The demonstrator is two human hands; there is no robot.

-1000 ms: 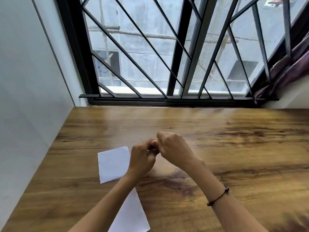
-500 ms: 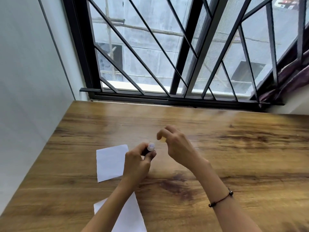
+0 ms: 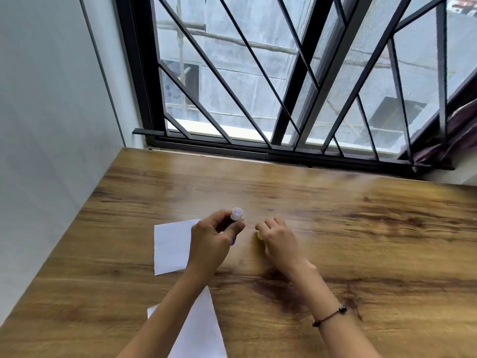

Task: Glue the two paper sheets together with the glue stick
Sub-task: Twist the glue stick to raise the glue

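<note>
- Fingers of the left hand (image 3: 211, 241) curl round the glue stick (image 3: 235, 218), whose open white tip points up and away above the thumb; a little purple barrel shows under the fingers. No label or writing can be read on it.
- Fingers of the right hand (image 3: 277, 241) are curled over a small yellowish piece (image 3: 260, 235), probably the cap, held low just over the wood; the two hands are near each other but apart.
- The wood-grain tabletop (image 3: 361, 228) runs from the pale wall (image 3: 51, 125) on the left to the window (image 3: 258, 86) at the back; its left and far edges meet those surfaces, and broad bare wood lies to the right of the hands and between them and the window.
- A barred black window frame fills the back, with a dark curtain (image 3: 459, 130) bunched at its right end.
- One white paper sheet (image 3: 170, 246) lies flat left of the hands, its right part hidden by the left hand.
- A second white paper sheet (image 3: 201, 332) lies nearer the person, partly under the left forearm and cut by the lower edge; the two sheets are apart, and both are blank.
- A thin dark bracelet (image 3: 329, 316) circles the right wrist.
</note>
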